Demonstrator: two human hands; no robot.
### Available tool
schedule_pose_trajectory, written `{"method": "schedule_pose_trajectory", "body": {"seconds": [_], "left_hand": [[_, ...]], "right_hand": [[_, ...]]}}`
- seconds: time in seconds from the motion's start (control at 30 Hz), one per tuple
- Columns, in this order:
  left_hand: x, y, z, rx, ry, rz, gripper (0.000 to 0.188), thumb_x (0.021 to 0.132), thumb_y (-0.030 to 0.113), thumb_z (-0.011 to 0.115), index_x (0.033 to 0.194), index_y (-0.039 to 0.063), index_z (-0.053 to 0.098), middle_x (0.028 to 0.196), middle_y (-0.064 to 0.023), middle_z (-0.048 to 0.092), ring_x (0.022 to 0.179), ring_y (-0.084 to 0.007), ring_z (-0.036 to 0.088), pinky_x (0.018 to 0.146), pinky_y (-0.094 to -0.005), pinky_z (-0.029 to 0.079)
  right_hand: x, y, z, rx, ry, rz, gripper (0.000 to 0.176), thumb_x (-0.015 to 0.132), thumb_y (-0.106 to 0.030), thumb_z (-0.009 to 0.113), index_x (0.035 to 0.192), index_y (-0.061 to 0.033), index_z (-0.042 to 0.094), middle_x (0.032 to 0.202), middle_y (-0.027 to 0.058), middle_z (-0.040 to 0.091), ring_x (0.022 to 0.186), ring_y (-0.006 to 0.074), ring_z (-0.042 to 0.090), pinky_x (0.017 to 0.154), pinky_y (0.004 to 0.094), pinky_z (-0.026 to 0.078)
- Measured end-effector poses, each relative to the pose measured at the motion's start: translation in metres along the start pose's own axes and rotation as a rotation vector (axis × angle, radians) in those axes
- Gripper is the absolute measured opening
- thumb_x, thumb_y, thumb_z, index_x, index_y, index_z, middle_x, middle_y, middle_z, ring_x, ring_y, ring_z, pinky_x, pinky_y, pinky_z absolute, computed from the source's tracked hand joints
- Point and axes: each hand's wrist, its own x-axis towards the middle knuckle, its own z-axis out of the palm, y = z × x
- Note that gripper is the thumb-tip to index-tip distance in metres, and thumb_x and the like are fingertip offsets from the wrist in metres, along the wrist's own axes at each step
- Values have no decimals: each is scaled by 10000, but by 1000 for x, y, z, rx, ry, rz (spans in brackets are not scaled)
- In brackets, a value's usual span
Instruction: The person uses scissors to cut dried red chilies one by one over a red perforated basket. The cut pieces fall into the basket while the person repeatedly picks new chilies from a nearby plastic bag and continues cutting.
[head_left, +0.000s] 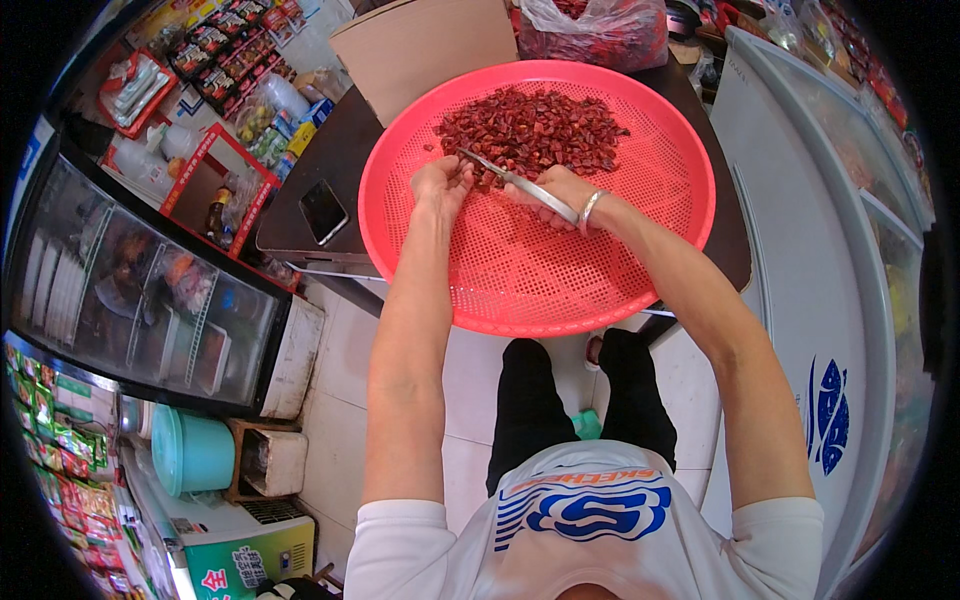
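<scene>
A round pink plastic sieve tray lies before me, its near edge reaching over the table's edge. Cut pieces of dried red chilli are heaped in its far half. My right hand grips a pair of metal scissors, whose blades point left towards my other hand. Over the left part of the tray is my left hand, its fingers pinched near the blade tips; whether something small is between them cannot be made out. A silvery bangle circles my right wrist.
On the dark table lies a smartphone, left of the tray. Behind the tray stand a cardboard box and a clear plastic bag of red chillies. A chest freezer borders the right side; a glass-door fridge stands left.
</scene>
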Motion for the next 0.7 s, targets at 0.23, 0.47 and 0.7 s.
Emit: {"method": "schedule_pose_trajectory", "body": {"seconds": [0.23, 0.47, 0.7], "left_hand": [[3, 0, -2, -49, -22, -54, 163, 869, 28, 489, 986, -85, 481, 919, -186, 528, 759, -257, 571, 587, -299, 538], [5, -1, -3, -50, -55, -61, 148, 864, 15, 486, 942, -110, 500, 886, -178, 528, 725, -240, 566, 603, -288, 538], [6, -1, -5, -45, -44, -65, 150, 857, -2, 483, 943, -123, 500, 879, -181, 530, 723, -239, 564, 605, -281, 536]], "right_hand": [[2, 1, -3, 3, -29, 20, 550, 668, -603, 682, 516, -116, 476, 450, -4, 431, 342, 97, 412, 309, 235, 309], [6, 5, -3, -12, -29, 10, 576, 653, -623, 680, 497, -109, 471, 445, 10, 444, 342, 110, 421, 300, 247, 303], [-5, -5, -3, -59, -22, 32, 546, 666, -607, 686, 583, -103, 492, 477, 3, 460, 367, 94, 449, 317, 226, 339]]}}
